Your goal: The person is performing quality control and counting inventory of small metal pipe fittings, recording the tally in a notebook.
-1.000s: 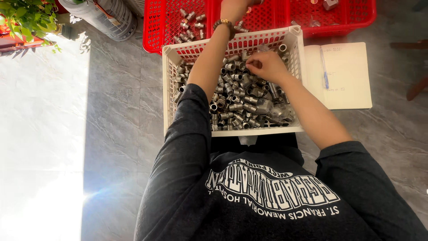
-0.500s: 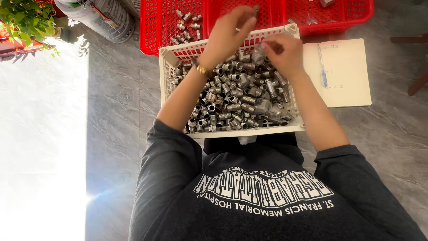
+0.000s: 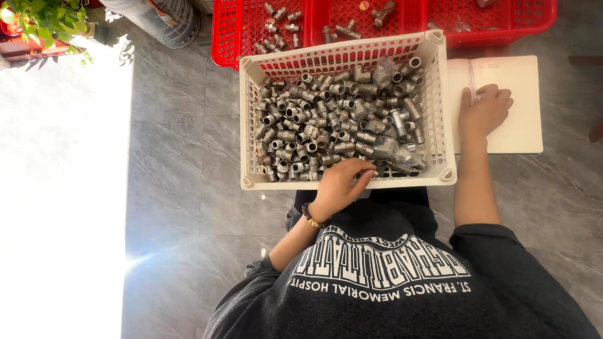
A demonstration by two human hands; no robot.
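Two hands work over a white basket (image 3: 440, 107) heaped with small grey metal pipe fittings (image 3: 333, 119). The basket sits on the grey tiled floor (image 3: 176, 188), right in front of the person, who wears a dark shirt with pale lettering.

The left hand (image 3: 339, 185) rests at the near edge of the basket, its fingers (image 3: 363, 171) curled down among the fittings closest to the rim. The fingertips are bunched together as if pinching one piece, but the pile hides what lies under them, so I cannot tell whether a fitting is actually gripped. A beaded bracelet (image 3: 309, 216) circles that wrist.

The right hand (image 3: 483, 113) lies to the right of the basket, flat and loose on an open notebook (image 3: 521, 107) with pale pages. Its fingers are spread on the paper and clasp nothing. A pen (image 3: 472, 80) lies on the page just beside the fingertips, at the left edge of the notebook, close to the basket wall.

Beyond the white basket stand red baskets (image 3: 239, 37), touching its far side; a few more fittings lie scattered in them. At the top left a potted green plant (image 3: 44, 16) stands in bright sunlight, with a ribbed grey hose (image 3: 160, 22) near it.
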